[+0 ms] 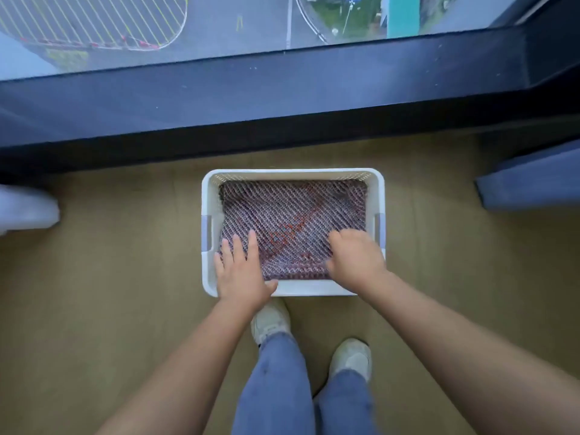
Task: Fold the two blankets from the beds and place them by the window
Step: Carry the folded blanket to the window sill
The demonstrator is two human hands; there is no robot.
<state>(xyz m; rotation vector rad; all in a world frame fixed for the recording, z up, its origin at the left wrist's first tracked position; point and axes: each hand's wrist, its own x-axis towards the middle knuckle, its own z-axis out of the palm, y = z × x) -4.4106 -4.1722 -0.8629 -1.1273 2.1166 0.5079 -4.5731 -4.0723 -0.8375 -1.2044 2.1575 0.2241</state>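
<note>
Looking straight down: white basket (292, 173) sits on the tan floor (110, 262), just in front of the dark sill (282, 98) under the window (219, 23), w/ road markings and some green visible outside thru the glass. Folded blanket (292, 211), red/grey zigzag knit, lies flat inside the basket and fills it nearly wall to wall; its near folded edge runs along the near wall. Left grip (240, 273) is released: fingers straight and spread, laid flat on the blanket's near-left part, heel of the palm over the basket's near rim. Right grip (356, 259) is on the blanket's near-right part, knuckles up, fingers bent down onto the cloth, thumb at the near fold; it's blurred, so can't tell if it's grasping cloth or only pressing on it. Grey handles (206, 232) sit in the basket's short sides, the right one just beside the right grip. Both forearms are bare and reach in from the bottom corners. Below the basket: 2 pale shoes (270, 321) and blue jeans (273, 387), left shoe's toe at the basket's near wall. At far right a blue padded edge (533, 180) shows, at far left a blurred white shape (25, 208); can't tell what either is
</note>
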